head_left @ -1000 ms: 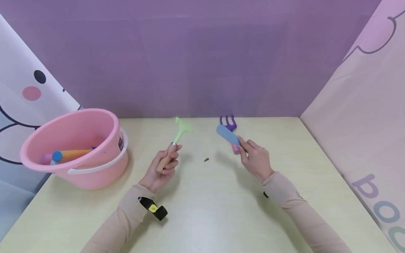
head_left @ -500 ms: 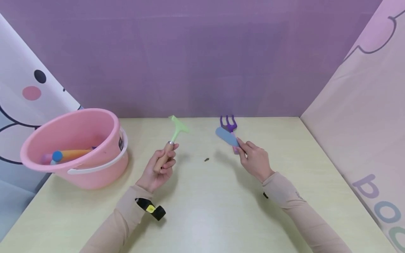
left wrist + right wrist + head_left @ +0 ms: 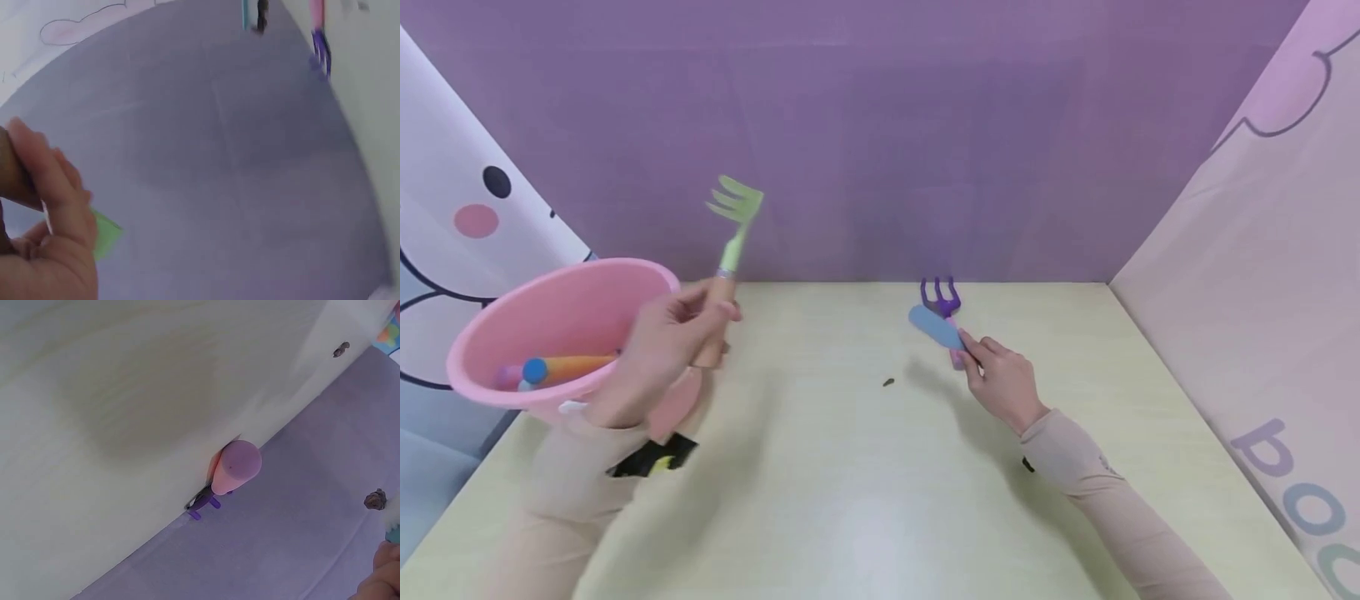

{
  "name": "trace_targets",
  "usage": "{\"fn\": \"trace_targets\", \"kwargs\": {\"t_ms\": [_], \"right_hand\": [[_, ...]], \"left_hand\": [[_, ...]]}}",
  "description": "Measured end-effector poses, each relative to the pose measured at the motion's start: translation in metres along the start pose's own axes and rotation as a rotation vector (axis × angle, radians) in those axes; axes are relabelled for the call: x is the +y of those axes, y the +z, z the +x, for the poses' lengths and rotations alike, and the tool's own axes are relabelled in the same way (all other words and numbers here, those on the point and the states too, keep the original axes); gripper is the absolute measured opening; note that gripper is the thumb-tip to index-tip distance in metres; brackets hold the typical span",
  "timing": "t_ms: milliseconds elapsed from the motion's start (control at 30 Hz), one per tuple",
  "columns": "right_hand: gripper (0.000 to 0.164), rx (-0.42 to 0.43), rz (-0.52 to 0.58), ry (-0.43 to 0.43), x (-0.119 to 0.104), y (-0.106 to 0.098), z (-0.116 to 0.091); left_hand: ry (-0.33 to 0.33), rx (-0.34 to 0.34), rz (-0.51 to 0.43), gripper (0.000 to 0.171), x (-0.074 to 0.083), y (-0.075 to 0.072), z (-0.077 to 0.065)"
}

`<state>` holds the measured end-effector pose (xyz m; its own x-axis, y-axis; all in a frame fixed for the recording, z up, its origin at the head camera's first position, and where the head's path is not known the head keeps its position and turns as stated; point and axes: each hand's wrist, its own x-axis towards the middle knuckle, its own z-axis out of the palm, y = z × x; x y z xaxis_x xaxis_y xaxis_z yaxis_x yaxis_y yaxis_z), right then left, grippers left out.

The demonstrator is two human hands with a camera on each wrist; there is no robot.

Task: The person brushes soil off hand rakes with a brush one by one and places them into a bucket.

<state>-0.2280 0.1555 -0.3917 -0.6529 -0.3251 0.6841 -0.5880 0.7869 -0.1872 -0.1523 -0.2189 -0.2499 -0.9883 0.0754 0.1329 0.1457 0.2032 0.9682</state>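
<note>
My left hand (image 3: 658,346) grips the wooden handle of a small green rake (image 3: 743,206), its tines up. It is in front of the pink bucket's right side in the head view, slightly blurred. In the left wrist view only a bit of the green rake head (image 3: 107,236) shows past the fingers. My right hand (image 3: 1006,385) pinches a flat blue brush (image 3: 934,327); whitish bristles (image 3: 392,512) show in the right wrist view, with a brown lump (image 3: 375,499) beside them. The brush is above a purple fork (image 3: 950,307) with a pink handle, partly covering it.
The pink bucket (image 3: 587,302) stands at the left of the table (image 3: 850,467), holding an orange-handled tool (image 3: 576,366) with a blue end. A small dark lump (image 3: 888,382) lies mid-table. A purple backdrop (image 3: 880,142) rises behind the table's far edge.
My left hand has moved left and up with the rake, from mid-table to the bucket, and the rake has turned so its tines show. My right hand and the brush have hardly moved.
</note>
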Motion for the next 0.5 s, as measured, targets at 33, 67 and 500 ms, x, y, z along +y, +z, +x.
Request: {"fn": "trace_targets", "kwargs": {"t_ms": [33,67,500], "right_hand": [[0.032,-0.003,-0.001,0.001,0.000,0.000,0.000],[0.032,-0.008,-0.002,0.003,0.000,0.000,0.000],[0.031,-0.023,-0.017,0.004,0.001,0.002,0.001]], "left_hand": [[0.000,0.028,0.103,0.026,0.007,-0.008,-0.003],[0.005,0.045,0.206,0.025,0.014,-0.016,-0.006],[-0.114,0.022,1.202,0.030,0.047,-0.133,-0.012]]}}
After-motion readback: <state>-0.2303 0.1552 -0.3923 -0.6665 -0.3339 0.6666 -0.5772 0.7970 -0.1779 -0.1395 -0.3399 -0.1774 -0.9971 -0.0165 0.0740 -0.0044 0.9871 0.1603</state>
